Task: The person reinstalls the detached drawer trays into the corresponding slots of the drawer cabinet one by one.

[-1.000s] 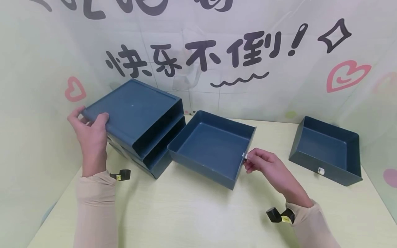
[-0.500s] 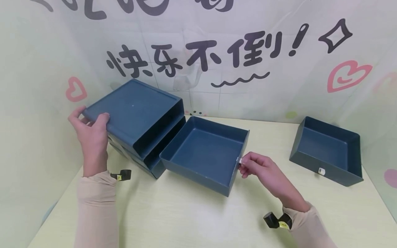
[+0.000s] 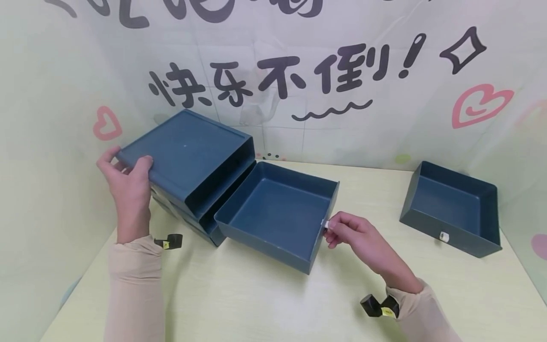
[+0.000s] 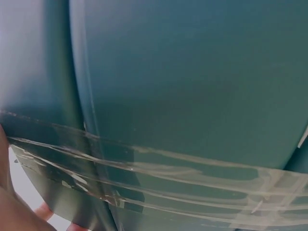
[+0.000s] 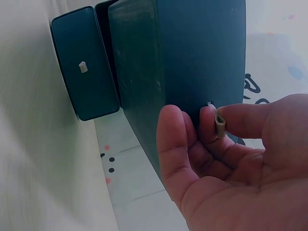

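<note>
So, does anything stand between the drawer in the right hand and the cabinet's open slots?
Nothing visible does. The right hand holds the drawer by its white tab, other end at the slots of the cabinet. The left hand grips the cabinet's opposite end, out of the path. Whether the drawer reaches into a slot is unclear.

I'm getting smooth plastic on the drawer cabinet [image 3: 188,147], the middle drawer [image 3: 282,213] and the far-right drawer [image 3: 448,204] alike, mostly matt with a soft sheen, and there on my left wrist feed the clear tape [image 4: 168,185] shows glossy and wrinkled. The pull tab [image 5: 220,126] looks like folded ribbon, the tabletop [image 3: 273,304] reads as smooth, faintly shiny wood-grain, the sleeve [image 3: 136,270] is matt cloth, and the backdrop [image 3: 363,137] a creased, slightly glossy sheet.
</note>
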A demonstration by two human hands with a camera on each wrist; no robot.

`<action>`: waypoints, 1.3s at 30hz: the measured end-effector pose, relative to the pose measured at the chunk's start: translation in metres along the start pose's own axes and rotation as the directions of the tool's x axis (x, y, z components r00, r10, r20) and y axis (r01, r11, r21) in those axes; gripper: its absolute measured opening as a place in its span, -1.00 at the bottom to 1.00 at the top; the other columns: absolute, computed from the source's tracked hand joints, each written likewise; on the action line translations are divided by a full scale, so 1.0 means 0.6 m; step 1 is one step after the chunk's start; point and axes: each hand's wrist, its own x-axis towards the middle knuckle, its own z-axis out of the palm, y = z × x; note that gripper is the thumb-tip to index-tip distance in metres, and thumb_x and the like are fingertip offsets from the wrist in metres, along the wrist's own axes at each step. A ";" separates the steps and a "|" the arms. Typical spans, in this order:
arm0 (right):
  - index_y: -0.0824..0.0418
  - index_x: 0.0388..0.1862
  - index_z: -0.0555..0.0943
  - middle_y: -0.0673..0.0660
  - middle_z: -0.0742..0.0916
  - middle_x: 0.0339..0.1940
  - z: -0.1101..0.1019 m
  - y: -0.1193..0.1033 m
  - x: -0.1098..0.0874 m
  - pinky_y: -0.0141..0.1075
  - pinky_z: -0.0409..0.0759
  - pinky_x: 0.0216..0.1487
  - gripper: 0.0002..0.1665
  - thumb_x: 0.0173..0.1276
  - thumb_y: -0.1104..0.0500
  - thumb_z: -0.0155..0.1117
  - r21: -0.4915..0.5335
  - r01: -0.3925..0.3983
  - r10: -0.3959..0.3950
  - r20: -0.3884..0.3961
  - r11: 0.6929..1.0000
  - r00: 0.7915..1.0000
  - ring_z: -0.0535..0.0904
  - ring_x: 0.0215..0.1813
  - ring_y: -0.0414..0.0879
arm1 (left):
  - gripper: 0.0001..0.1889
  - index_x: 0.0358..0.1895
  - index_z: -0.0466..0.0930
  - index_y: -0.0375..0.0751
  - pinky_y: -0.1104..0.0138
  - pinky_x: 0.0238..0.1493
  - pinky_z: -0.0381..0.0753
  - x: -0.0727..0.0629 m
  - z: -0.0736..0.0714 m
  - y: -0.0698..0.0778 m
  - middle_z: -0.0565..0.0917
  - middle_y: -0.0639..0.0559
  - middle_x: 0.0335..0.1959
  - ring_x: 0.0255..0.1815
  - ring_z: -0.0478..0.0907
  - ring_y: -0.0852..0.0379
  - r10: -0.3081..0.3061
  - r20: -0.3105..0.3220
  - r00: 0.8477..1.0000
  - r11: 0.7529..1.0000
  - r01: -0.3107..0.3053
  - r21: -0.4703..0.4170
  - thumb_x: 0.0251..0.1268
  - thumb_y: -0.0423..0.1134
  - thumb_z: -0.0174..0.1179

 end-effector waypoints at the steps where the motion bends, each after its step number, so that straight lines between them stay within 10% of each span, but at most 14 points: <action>1: 0.35 -0.16 0.58 0.21 0.67 -0.23 0.001 0.000 0.001 -0.30 0.69 0.04 -0.68 0.63 0.12 0.02 0.001 0.000 0.000 0.001 1.000 1.000 0.71 -0.20 -0.02 | -0.36 0.35 0.18 0.30 0.33 0.21 0.37 0.000 0.000 0.000 0.29 0.20 0.09 0.15 0.38 0.19 0.000 0.000 1.000 1.000 0.000 -0.003 0.27 -0.22 0.22; 39: 0.38 -0.15 0.59 0.19 0.68 -0.23 0.037 -0.002 0.022 -0.30 0.70 0.03 -0.64 0.64 0.08 0.04 0.005 -0.007 0.007 0.023 1.000 1.000 0.73 -0.18 0.04 | -0.34 0.37 0.16 0.33 0.32 0.24 0.34 -0.002 0.000 -0.001 0.26 0.22 0.11 0.19 0.34 0.20 -0.015 0.002 1.000 1.000 0.015 0.005 0.28 -0.21 0.22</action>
